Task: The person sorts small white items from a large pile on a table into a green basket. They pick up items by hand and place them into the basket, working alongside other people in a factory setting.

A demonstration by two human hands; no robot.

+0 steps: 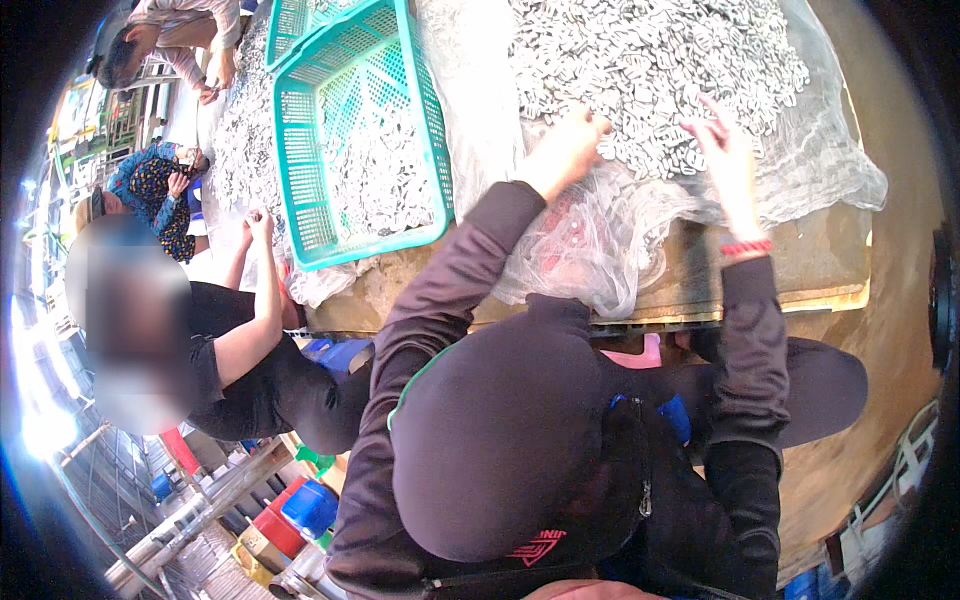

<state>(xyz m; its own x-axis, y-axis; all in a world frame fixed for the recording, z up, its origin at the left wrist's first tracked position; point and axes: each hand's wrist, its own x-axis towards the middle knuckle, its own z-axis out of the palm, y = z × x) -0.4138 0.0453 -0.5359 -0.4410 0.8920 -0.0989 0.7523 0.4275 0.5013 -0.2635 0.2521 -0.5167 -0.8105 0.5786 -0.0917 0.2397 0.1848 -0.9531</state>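
A wide heap of small curled grey-and-white pieces [660, 70] lies on a pale mesh sheet [610, 240] over the table; their exact kind is too small to make out. At the heap's near left edge is my left hand [568, 150], its fingers bent and drawn together; whatever they may hold is hidden. My right hand [725, 150], with a red band at the wrist, hovers over the heap's near side. Its thumb and forefinger stand apart with nothing visible between them. Dark sleeves cover both of my forearms.
Left of the heap stands a teal plastic basket [447, 150] partly filled with similar pieces, with another teal basket [290, 30] behind. A co-worker in black [270, 370] sits close on my left; other people are farther off. More pieces [240, 150] lie beyond the basket.
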